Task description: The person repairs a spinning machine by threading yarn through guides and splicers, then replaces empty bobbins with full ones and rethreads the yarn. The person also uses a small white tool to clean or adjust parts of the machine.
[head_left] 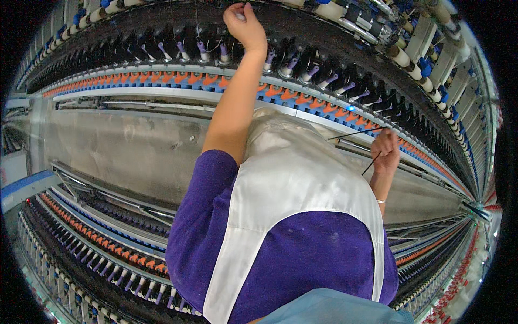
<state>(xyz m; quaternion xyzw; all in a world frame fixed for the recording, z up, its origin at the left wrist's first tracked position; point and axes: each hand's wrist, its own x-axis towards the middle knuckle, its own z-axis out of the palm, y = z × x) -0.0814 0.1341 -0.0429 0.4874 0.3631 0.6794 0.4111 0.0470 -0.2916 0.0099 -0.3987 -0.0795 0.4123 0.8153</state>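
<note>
My left hand (241, 22) is raised over the far row of a spinning machine, its fingers curled into a pinch. Something small and whitish shows between the fingertips, too small to name. Below and beside it stand spindles (203, 52) with purple-and-white tubes, and fine threads run up from some of them. My right hand (385, 149) is closed at the right, in front of the machine's rail. Out of it sticks a thin dark rod (372, 163); another thin dark length (356, 133) runs leftward at its top. Whether these are one piece I cannot tell.
Orange clips on a blue rail (210, 81) run along the machine's front. White rollers with blue ends (415, 70) line its upper part. A second machine row (116, 237) lies behind me, across a narrow grey aisle floor (129, 137). My white apron hangs close to the rail.
</note>
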